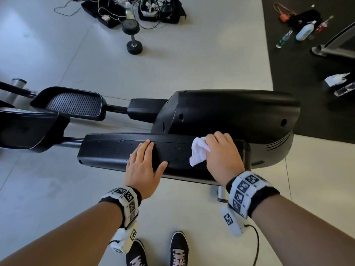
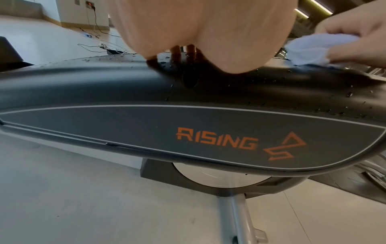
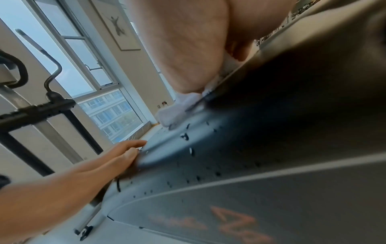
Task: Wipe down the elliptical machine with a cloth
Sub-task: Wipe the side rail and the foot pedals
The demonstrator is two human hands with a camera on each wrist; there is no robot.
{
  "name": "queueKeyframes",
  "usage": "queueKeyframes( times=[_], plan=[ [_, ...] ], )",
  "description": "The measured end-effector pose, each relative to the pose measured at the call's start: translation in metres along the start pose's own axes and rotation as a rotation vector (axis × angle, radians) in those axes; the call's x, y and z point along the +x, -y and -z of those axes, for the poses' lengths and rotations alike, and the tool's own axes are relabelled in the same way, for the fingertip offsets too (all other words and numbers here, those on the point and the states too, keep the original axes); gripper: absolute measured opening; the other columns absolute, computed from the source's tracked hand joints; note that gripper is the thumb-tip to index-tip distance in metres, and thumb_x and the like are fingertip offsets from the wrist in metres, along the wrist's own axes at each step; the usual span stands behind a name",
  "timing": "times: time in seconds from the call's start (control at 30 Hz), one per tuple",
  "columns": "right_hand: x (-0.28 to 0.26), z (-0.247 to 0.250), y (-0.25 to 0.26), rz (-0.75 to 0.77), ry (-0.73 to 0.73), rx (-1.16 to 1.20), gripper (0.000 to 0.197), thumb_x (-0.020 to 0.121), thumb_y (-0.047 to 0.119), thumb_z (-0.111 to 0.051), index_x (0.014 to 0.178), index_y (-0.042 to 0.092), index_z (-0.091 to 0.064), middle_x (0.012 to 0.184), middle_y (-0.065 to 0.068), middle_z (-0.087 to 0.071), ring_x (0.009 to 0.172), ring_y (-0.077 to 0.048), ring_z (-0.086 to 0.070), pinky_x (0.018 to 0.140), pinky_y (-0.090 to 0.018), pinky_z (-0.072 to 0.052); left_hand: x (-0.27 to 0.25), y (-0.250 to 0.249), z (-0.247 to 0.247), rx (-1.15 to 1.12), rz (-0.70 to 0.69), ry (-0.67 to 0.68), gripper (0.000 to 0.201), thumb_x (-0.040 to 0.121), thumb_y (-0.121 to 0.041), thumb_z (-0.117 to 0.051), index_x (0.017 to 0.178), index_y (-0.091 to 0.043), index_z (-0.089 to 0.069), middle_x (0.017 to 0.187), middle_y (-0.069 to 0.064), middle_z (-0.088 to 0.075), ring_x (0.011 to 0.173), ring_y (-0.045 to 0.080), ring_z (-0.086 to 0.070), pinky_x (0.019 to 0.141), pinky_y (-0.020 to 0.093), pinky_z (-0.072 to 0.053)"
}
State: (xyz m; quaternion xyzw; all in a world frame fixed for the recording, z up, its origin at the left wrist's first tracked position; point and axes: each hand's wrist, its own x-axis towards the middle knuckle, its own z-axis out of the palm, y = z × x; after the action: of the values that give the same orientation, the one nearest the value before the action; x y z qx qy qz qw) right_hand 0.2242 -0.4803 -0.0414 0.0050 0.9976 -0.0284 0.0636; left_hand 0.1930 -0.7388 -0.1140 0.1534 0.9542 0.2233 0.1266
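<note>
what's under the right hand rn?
A bunched white cloth on the elliptical's black side cover, sticking out past the right hand. The cloth's covered part and the cover beneath are hidden. Droplets speckle the cover nearby.

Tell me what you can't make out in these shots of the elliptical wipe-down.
- Head view: right hand hides most of the white cloth.
- Left wrist view: the palm hides the left hand fingers.
- Right wrist view: orange logo blurred, unreadable.
- Head view: floor bottles too small to identify.

Pale floor [image 1: 192, 70], bearing: elliptical machine [image 1: 230, 112], dumbbell [image 1: 132, 35], black trays [image 1: 107, 12] of cables, two dark shoes [image 1: 178, 248]; adjoining black mat [image 1: 299, 73] carrying bottles [image 1: 305, 30].
</note>
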Motion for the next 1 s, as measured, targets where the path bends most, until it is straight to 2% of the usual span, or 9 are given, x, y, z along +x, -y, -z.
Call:
queueKeyframes(
  times=[0.1,0.2,0.27,0.33,0.5,0.6,0.73,0.9,1.0],
  plan=[
    [0.02,-0.001,0.007,-0.041,-0.021,0.035,0.037,0.08,0.005,-0.057,0.114,0.019,-0.052,0.109,0.002,-0.05,0.099,-0.019,-0.043,0.09,-0.031,-0.04,0.0,0.002,-0.003,-0.002,0.004,-0.01,0.082,0.101,-0.068,-0.036,0.164,-0.017,-0.025,0.171,0.002,-0.024,0.158,0.027,-0.018,0.128,0.051,-0.025],
    [0.021,0.0,0.017,-0.077,-0.052,0.069,0.038,0.078,0.003,-0.061,0.113,0.016,-0.053,0.107,-0.001,-0.051,0.097,-0.022,-0.044,0.086,-0.033,-0.043,0.0,0.005,-0.006,-0.001,0.0,-0.021,0.08,0.102,-0.068,-0.037,0.164,-0.019,-0.025,0.171,0.0,-0.023,0.159,0.025,-0.017,0.128,0.051,-0.023],
    [0.011,-0.001,0.025,-0.036,-0.042,0.037,0.039,0.074,0.003,-0.061,0.111,0.015,-0.055,0.105,-0.003,-0.052,0.095,-0.025,-0.046,0.084,-0.035,-0.044,-0.001,0.006,-0.008,0.001,-0.008,-0.034,0.079,0.103,-0.067,-0.037,0.164,-0.019,-0.024,0.171,0.0,-0.024,0.159,0.024,-0.017,0.128,0.05,-0.023],
    [-0.01,-0.006,0.036,0.013,-0.056,0.048,0.044,0.067,0.001,-0.067,0.109,0.012,-0.059,0.101,-0.006,-0.055,0.09,-0.028,-0.051,0.077,-0.037,-0.046,0.0,0.006,-0.008,0.001,-0.005,-0.035,0.079,0.103,-0.066,-0.036,0.164,-0.019,-0.024,0.171,0.0,-0.024,0.159,0.024,-0.017,0.128,0.05,-0.023],
    [-0.04,-0.015,0.051,0.065,-0.066,0.09,0.042,0.061,0.002,-0.066,0.099,0.016,-0.057,0.092,-0.001,-0.053,0.081,-0.023,-0.048,0.066,-0.032,-0.041,0.0,0.006,-0.009,0.006,-0.006,-0.019,0.074,0.106,-0.063,-0.031,0.165,-0.018,-0.022,0.172,0.001,-0.021,0.16,0.023,-0.015,0.129,0.051,-0.021],
    [-0.019,-0.008,0.048,0.053,-0.037,0.084,0.042,0.065,-0.002,-0.063,0.102,0.016,-0.056,0.094,0.0,-0.052,0.084,-0.022,-0.045,0.069,-0.03,-0.032,-0.001,0.006,-0.009,-0.003,-0.01,-0.026,0.073,0.107,-0.06,-0.03,0.165,-0.018,-0.022,0.173,0.0,-0.021,0.16,0.023,-0.014,0.129,0.051,-0.02],
    [0.019,-0.004,0.049,0.008,-0.021,0.076,0.045,0.073,0.001,-0.063,0.113,0.019,-0.051,0.106,0.0,-0.049,0.095,-0.022,-0.042,0.073,-0.031,-0.031,-0.001,0.006,-0.007,-0.011,-0.009,-0.02,0.072,0.107,-0.057,-0.035,0.166,-0.017,-0.023,0.173,0.0,-0.02,0.16,0.022,-0.013,0.129,0.05,-0.019],
    [0.029,-0.007,0.05,-0.009,-0.052,0.042,0.045,0.074,0.003,-0.062,0.115,0.018,-0.051,0.106,-0.001,-0.049,0.095,-0.023,-0.042,0.074,-0.031,-0.031,-0.002,0.004,-0.003,-0.046,-0.012,-0.025,0.064,0.109,-0.046,-0.038,0.165,-0.017,-0.025,0.173,-0.001,-0.021,0.16,0.021,-0.012,0.13,0.049,-0.017],
    [0.021,-0.007,0.054,-0.018,-0.062,0.039,0.045,0.075,0.004,-0.063,0.117,0.018,-0.053,0.108,-0.002,-0.052,0.097,-0.024,-0.044,0.075,-0.032,-0.037,-0.002,0.005,-0.004,-0.052,-0.015,-0.024,0.062,0.11,-0.043,-0.038,0.165,-0.017,-0.026,0.173,0.0,-0.022,0.16,0.022,-0.014,0.129,0.05,-0.018]
  ],
)
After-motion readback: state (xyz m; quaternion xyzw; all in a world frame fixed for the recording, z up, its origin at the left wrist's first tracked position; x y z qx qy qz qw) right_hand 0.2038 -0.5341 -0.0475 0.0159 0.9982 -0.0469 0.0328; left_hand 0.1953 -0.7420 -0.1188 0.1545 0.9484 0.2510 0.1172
